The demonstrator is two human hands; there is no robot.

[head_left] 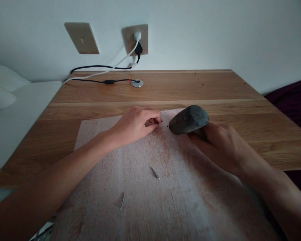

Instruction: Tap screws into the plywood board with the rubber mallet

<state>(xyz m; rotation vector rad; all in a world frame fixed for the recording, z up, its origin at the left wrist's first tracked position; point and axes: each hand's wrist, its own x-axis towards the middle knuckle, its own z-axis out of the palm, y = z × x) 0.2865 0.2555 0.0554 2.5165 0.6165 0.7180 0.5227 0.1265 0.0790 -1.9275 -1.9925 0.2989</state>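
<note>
My right hand (219, 139) is wrapped round the handle of a hammer (189, 119). Its dark, worn head is tilted just above the far part of a whitish wooden board (132, 160), and most of the handle is hidden. Left of the hammer head, my left hand (142, 122) rests on the board with fingers curled and thumb near the fingertips. Whatever may be between them cannot be made out. A small dark spot shows on the board between hand and hammer. Two loose nails lie nearer to me, one nail (155, 173) in the middle, another nail (122, 201) further left.
Beneath the board is a wooden table (165, 87) standing against a white wall. A wall socket (141, 47) holds a white and a black plug, whose cables run along the back edge. A round metal grommet (137, 83) sits in the tabletop. Dark purple cloth (291, 103) is at right.
</note>
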